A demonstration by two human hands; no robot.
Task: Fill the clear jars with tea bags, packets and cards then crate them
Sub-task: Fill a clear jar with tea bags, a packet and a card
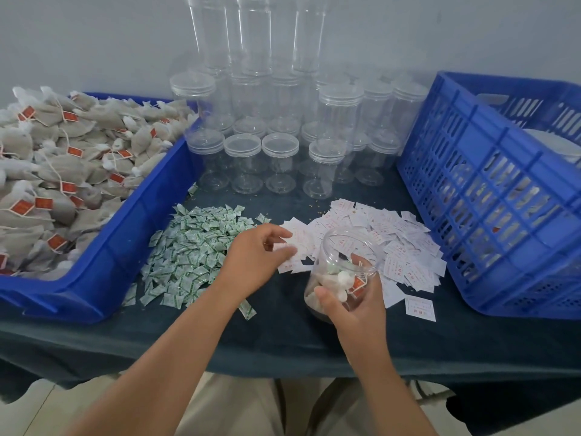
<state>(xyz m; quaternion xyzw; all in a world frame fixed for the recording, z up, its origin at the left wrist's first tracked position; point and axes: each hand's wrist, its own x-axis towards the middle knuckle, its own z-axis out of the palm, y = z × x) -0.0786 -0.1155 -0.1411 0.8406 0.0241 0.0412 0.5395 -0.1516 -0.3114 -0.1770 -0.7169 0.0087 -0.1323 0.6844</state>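
Observation:
My right hand (pixel 352 297) grips an open clear jar (pixel 344 262), tilted toward me, with tea bags and a green packet inside. My left hand (pixel 257 256) reaches over the near edge of the pile of white cards (pixel 393 240), fingers curled and touching a card; whether it has pinched one is unclear. A heap of small green-and-white packets (pixel 191 250) lies left of that hand. Tea bags with red tags (pixel 56 171) fill the blue tray (pixel 132 234) at the left. A tall blue crate (pixel 490 196) stands at the right.
Several lidded empty clear jars (pixel 279 158) stand in rows at the back centre, some stacked high against the wall. The table has a dark cloth (pixel 283 335). One loose card (pixel 419 308) lies near the crate's front corner.

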